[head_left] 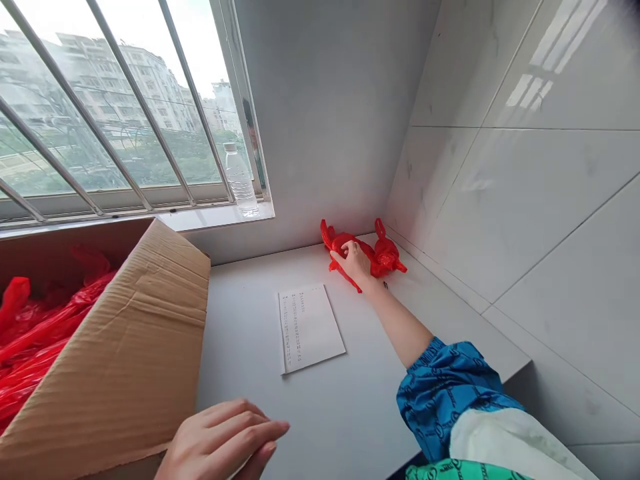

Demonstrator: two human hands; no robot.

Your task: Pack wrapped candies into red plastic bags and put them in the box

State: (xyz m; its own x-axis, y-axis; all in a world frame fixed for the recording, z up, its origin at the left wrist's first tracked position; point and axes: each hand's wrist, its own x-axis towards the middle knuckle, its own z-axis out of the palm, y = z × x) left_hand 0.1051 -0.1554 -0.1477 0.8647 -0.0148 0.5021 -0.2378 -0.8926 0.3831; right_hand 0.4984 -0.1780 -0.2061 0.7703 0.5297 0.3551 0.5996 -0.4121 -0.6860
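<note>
My right hand [354,260] reaches to the far corner of the grey counter [350,400] and rests closed on a tied red plastic bag [345,243]. A second red bag [386,255] lies right beside it against the tiled wall. My left hand [225,440] lies near the front edge, fingers stretched out together and flat, holding nothing, next to the corner of a large cardboard box [125,360]. The box holds several more red plastic bags [35,333].
A white printed sheet of paper [309,327] lies on the counter between my hands. A clear plastic water bottle [241,179] stands on the window sill behind barred glass. Glossy tiled wall [525,200] bounds the right side; the counter ends at the front right.
</note>
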